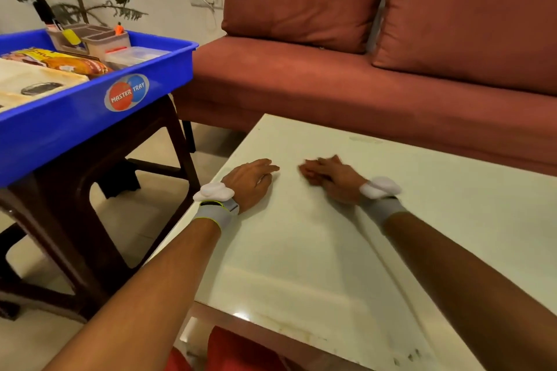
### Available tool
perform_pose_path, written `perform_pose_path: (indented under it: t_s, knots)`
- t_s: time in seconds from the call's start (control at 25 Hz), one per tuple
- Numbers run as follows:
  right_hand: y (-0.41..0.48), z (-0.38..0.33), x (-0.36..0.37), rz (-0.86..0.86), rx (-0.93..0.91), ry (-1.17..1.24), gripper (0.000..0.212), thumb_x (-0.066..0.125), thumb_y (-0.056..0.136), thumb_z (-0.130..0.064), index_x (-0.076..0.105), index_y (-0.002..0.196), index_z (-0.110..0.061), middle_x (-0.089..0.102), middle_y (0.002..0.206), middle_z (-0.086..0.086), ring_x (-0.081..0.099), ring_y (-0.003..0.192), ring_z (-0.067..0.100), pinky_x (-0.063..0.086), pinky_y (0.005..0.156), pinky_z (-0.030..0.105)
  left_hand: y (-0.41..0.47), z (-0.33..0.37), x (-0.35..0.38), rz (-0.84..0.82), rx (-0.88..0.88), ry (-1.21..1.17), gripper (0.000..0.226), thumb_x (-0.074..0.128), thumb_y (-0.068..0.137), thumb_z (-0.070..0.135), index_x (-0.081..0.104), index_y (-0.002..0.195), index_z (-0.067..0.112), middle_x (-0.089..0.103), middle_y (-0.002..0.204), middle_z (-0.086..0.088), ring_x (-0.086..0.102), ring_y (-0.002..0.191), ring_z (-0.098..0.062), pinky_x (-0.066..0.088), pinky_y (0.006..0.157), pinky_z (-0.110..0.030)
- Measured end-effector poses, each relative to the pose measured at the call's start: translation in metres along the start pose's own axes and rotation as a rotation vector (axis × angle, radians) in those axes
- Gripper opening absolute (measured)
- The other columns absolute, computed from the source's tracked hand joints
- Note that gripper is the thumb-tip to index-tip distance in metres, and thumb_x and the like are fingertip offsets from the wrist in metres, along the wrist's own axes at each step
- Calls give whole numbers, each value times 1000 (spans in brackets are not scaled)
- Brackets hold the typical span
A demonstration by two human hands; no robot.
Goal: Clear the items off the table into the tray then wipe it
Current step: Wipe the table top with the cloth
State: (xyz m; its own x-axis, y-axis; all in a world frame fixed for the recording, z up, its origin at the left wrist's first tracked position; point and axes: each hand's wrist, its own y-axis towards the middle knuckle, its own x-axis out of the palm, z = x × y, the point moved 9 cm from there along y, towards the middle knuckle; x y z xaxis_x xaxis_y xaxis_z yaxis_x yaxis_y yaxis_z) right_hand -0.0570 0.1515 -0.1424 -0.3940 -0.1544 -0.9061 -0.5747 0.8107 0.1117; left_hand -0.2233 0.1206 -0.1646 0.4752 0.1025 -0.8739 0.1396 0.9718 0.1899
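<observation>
Two hands rest on the pale table, with the blue tray beside it on the left.

The table (pixel 316 250) has a glossy off-white top with faint smears and a few dark specks at its near edge. The left hand (pixel 250 182) lies palm down on it near the left edge, fingers stretched and holding nothing. The right hand (pixel 330 179) lies just beside it, apart from it, fingers loosely bent and slightly blurred, also gripping nothing. Both wrists wear grey bands with white pods. Further left, the tray (pixel 60 126) sits on a dark brown stool (pixel 90 166). Its round red-and-blue sticker (pixel 126 92) reads "MASTER TRAY". It holds an orange snack packet (pixel 69 63), whose print is unreadable, a clear lidded box (pixel 135 56) and a divided organiser (pixel 90 37) with markers. Behind stands a rust-red sofa (pixel 331 84).
</observation>
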Motion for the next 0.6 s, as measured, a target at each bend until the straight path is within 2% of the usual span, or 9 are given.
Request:
perform_pose_path:
  t_s: [0.08,0.12,0.16,0.24,0.28,0.36,0.44,0.52,0.6]
  knots:
    - [8,-43,25,-33,-7,49,35,46,90,4,54,124,9,59,118,24,57,102,22,36,91,8,2,0,-3,19,31,-9,58,24,84,36,53,132,20,44,146,-5,40,135,-21,28,111,-29]
    - [0,-62,33,-59,-97,37,35,46,90,0,56,123,7,61,117,21,58,100,22,39,91,16,2,2,-3,23,50,-9,59,24,84,36,52,133,18,43,146,-6,39,136,-22,27,112,-30]
    - [-16,-77,35,-91,-215,-6,35,46,93,-6,55,127,-1,58,124,15,56,106,19,38,95,18,2,2,-1,23,65,-4,59,23,85,36,50,135,17,41,147,-6,38,137,-21,26,114,-31]
    - [-53,-75,34,-184,-365,-79,38,44,98,-12,48,136,-15,46,142,-1,47,121,6,30,105,9,3,-3,4,-6,83,39,58,21,88,36,45,138,19,37,151,-4,32,140,-19,21,117,-33]
    - [-65,-62,27,-213,-358,-70,38,44,98,-12,48,136,-16,43,145,-5,46,125,4,30,107,10,5,-5,11,-37,96,75,53,23,92,34,44,139,20,34,152,-3,30,141,-18,18,117,-33]
    - [-63,-18,3,-188,-187,-156,39,44,98,-17,46,137,-22,40,147,-9,40,134,9,26,111,13,5,-6,16,-62,107,134,44,28,99,26,43,140,20,32,153,-3,28,142,-18,16,117,-34]
    - [-41,14,-9,-126,4,-219,41,42,99,-27,40,140,-32,38,148,-13,30,140,13,16,112,15,7,-5,15,-49,114,128,42,31,99,22,43,139,20,33,152,-5,31,140,-22,17,116,-35]
    - [-20,10,-6,-38,116,-228,41,43,99,-26,41,140,-26,44,146,-4,35,138,17,14,103,9,7,-7,14,-56,105,103,41,31,99,22,44,139,19,35,151,-6,37,137,-26,19,115,-37]
    - [-10,-22,9,17,91,-166,40,47,97,-20,47,137,-14,51,139,8,44,128,20,18,93,-1,6,-5,15,-64,108,123,41,31,100,24,43,139,20,35,151,-6,37,137,-26,19,116,-37]
